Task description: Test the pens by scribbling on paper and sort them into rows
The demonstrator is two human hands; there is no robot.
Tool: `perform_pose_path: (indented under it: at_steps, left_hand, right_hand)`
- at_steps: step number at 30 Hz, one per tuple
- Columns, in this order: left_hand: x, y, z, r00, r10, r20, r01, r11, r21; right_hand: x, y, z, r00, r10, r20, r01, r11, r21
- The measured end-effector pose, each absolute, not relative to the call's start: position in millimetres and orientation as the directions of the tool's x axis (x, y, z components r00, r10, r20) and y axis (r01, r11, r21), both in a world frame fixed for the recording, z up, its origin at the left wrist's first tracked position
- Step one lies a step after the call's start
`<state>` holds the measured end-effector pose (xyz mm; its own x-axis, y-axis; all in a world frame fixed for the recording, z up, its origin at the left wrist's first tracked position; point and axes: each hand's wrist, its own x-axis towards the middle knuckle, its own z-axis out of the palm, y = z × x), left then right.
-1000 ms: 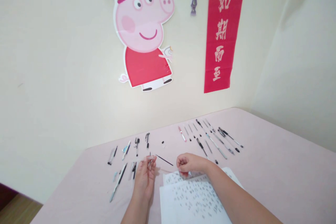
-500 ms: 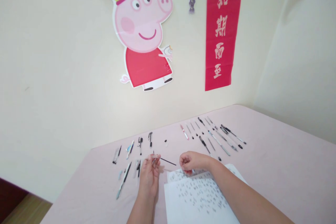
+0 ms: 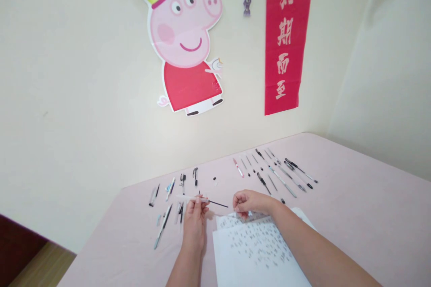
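My left hand (image 3: 196,215) is closed, pinching a clear pen barrel (image 3: 184,197) that points left. A thin black pen refill (image 3: 218,204) sticks out to the right from the same fingers. Over the top edge of the written sheets, my right hand (image 3: 248,202) is curled with its fingers together. Something greyish and see-through shows just below that hand, but what the fingers hold is hidden. Handwritten paper sheets (image 3: 249,251) lie under my right forearm. Pen parts, including a pale pen with a black end (image 3: 163,227), lie left of my left hand.
Several pens and refills lie in rows at the back right, among them a pink pen (image 3: 238,167) and a black-capped pen (image 3: 263,182). A small black cap (image 3: 214,178) sits mid-table. Behind the pink tablecloth (image 3: 353,215) stands a wall with a pig cutout (image 3: 191,85) and a red banner (image 3: 286,45).
The clear barrel now shows further out to the left of my left fingers. My right hand has barely moved, and the whole view has shifted slightly.
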<state>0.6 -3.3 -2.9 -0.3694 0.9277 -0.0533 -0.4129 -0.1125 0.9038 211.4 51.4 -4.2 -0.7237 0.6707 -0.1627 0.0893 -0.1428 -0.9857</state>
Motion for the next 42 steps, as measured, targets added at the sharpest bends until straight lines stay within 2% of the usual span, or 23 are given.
perform_pose_path:
  at_steps: [5,10,25,42]
  left_hand:
    - [4,-9,1,-0.302,0.952,-0.04,-0.32,-0.062,0.945]
    - [13,-15,8,-0.188,0.977,-0.102,-0.346,0.032,0.938]
    - [16,-21,11,0.021,0.982,-0.189,-0.354,0.184,0.917]
    - [15,-20,9,0.084,0.975,-0.208,-0.365,0.224,0.904]
  right_hand:
    - [211,50,-1,-0.719,0.678,-0.153,0.015,-0.204,-0.979]
    - [212,49,1,-0.726,0.678,-0.114,-0.082,-0.251,-0.965]
    - [201,54,-10,-0.708,0.703,-0.066,-0.152,-0.243,-0.958]
    - [186,52,-13,-0.652,0.757,-0.051,-0.091,-0.144,-0.985]
